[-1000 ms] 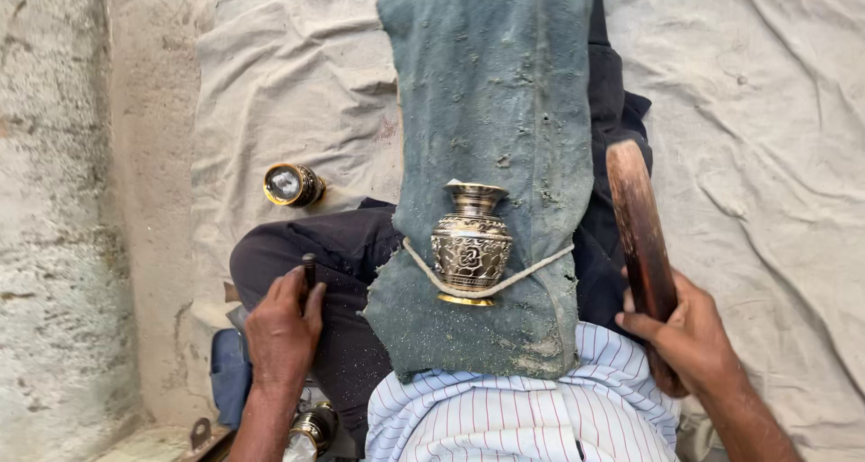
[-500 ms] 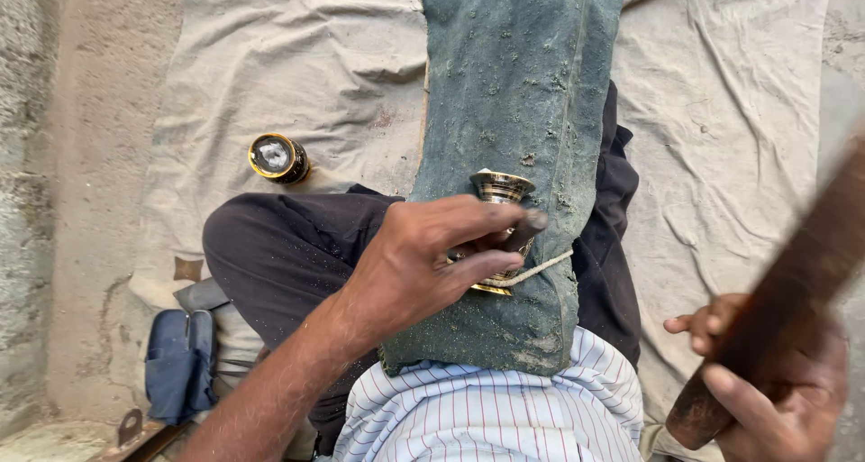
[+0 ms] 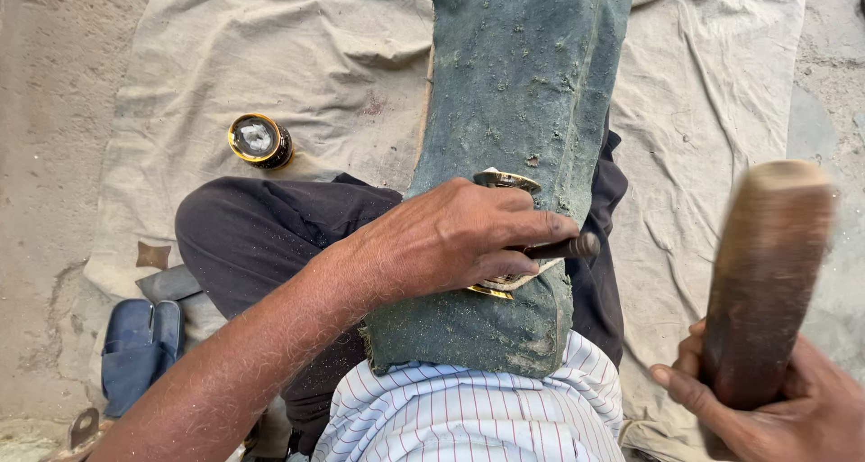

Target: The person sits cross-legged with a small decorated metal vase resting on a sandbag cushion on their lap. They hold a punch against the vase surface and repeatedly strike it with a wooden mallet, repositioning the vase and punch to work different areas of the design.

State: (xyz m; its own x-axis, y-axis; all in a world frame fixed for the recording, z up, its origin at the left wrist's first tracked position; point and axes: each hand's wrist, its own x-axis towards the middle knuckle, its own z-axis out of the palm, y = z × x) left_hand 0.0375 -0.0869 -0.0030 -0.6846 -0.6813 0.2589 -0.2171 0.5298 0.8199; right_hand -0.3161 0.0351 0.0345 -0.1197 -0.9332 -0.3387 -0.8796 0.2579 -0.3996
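A small brass vase [image 3: 505,182] lies on a green cloth [image 3: 527,83] spread over my leg; only its rim and base edge show. My left hand [image 3: 450,241] covers the vase and grips a thin dark metal punch [image 3: 563,247] whose tip points right across it. My right hand [image 3: 775,408] is at the lower right, closed around a thick wooden mallet [image 3: 766,273] raised upright and blurred. A pale cord under the vase is mostly hidden.
A round brass-rimmed tin [image 3: 259,140] sits on the beige ground sheet [image 3: 315,56] at the left. A blue pouch [image 3: 135,345] and dark scraps lie at the lower left by my knee. Bare concrete floor [image 3: 54,155] borders the sheet.
My left hand moved from my knee onto the vase and now holds the punch there. My right hand lifted the mallet from lying by the cloth to upright at the right.
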